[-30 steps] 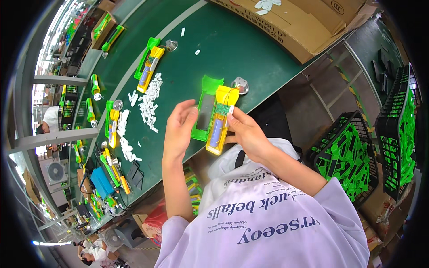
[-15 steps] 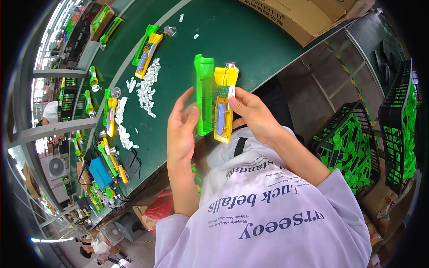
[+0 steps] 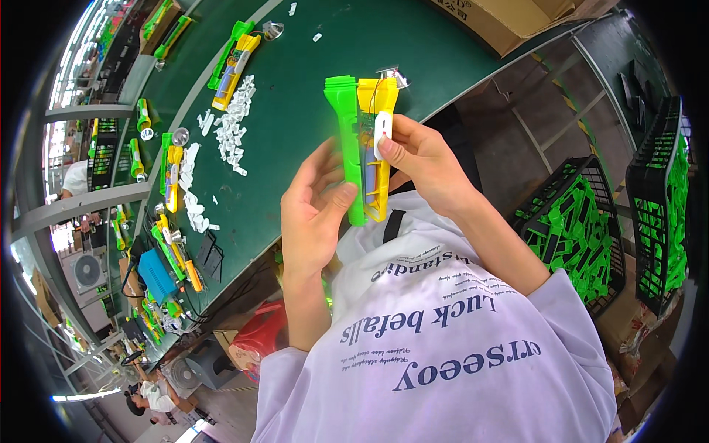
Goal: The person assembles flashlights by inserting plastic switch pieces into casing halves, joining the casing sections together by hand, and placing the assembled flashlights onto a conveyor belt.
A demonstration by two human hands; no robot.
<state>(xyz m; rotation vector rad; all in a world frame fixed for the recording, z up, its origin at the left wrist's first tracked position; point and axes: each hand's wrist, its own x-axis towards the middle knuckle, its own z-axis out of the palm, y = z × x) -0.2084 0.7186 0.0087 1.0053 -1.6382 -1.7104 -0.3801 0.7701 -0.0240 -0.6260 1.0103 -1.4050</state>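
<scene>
Left hand [image 3: 314,218] was clamped on the green shell half [image 3: 342,111], thumb on its lower part, fingers behind. Right hand [image 3: 422,153] was clamped on the yellow shell half [image 3: 382,182], thumb on the white strip [image 3: 383,127] along its side. Both halves were up side by side over the counter's [image 3: 310,96] near edge, wide ends pointing away from the wearer. Green one overlapped the yellow in view; couldn't tell if they touched. A purple cell [image 3: 371,166] showed inside the yellow half, and a clear reflector [image 3: 395,76] sat at its wide end, probably on a wire, but the view was poor there.

On the counter: white plastic bits [image 3: 235,125] lay in a pile left of the hands, between near edge and pale stripe. An opened yellow-green unit [image 3: 233,65] lay just beyond, by the stripe. A blue box [image 3: 156,275] stood toward the left end, near edge side. A cardboard box [image 3: 509,26] sat at the right end, against the near edge. Off that edge, to the right, a black crate [image 3: 617,255] held green shells [image 3: 576,236].
</scene>
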